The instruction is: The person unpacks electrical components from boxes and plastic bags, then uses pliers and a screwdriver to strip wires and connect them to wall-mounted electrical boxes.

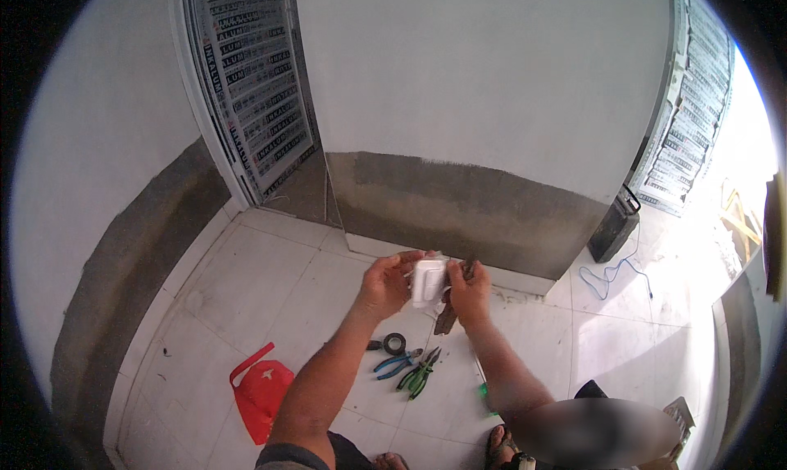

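Hands are raised together above the white tiled floor, and a small white rectangular plastic fitting, seemingly a switch or socket housing, is held between them. The left hand is closed on the fitting's left side, fingers curled over its top edge. The right hand is closed against its right side, and a thin dark brown strip hangs down from that grip; whether the strip is part of the fitting or a separate piece cannot be told.

Below the hands, on the floor, a roll of black tape is seen, with blue-handled pliers just beside it and green-handled pliers next to those. A red plastic dustpan lies well off below the left forearm. Far to the right of the hands, a black box stands against the grey-based wall with a blue cable trailing from it.

The step in hand is judged to be the opening or fitting together of the white housing. A steady hold by one hand is called for next while the other works on the piece, and the tools below lie within reach.
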A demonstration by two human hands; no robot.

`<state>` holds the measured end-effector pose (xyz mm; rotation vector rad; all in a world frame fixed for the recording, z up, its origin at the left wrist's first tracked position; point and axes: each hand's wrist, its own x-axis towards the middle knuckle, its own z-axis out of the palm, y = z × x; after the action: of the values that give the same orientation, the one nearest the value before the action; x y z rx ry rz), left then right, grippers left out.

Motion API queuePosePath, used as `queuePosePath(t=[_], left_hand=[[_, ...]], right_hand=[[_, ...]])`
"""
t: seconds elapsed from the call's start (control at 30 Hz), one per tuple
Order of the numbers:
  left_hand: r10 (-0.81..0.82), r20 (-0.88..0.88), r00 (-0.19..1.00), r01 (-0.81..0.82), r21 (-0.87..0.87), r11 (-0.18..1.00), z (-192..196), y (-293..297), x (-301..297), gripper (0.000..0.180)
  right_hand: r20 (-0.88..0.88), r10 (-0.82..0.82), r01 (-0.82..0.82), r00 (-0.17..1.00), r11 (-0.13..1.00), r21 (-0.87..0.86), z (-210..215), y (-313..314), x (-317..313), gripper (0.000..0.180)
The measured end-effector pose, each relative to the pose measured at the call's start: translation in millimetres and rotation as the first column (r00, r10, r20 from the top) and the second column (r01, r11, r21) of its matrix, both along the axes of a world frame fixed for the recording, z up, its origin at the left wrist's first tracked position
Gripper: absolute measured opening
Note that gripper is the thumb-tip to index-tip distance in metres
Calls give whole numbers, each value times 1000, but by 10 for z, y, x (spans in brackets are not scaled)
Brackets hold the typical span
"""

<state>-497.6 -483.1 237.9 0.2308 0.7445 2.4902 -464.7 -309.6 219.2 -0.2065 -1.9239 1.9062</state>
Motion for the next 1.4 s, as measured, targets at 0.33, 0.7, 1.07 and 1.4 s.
queuePosePath(t=[0.33, 0.7, 1.07, 1.4], left_hand=[[-82, -771, 631, -733, -628, 262, -66, 155, -148, 31], [-24, -840, 541, -712, -474, 518, -110, 347, -37, 26], [24, -73, 997, -67, -672, 737, 55, 225, -40, 47], [-189, -52, 981, 107, -666, 738, -46, 234, -24, 48]], right_hand=[[-63, -80, 92, 995, 967, 239, -317, 201, -216, 25], [-137, -183, 228, 973, 821, 523, -338, 402, -383, 20], [-143, 2, 24, 990, 983, 181, -180, 318, -148, 17], [-301, -37, 203, 953, 813, 545, 35, 247, -86, 21]])
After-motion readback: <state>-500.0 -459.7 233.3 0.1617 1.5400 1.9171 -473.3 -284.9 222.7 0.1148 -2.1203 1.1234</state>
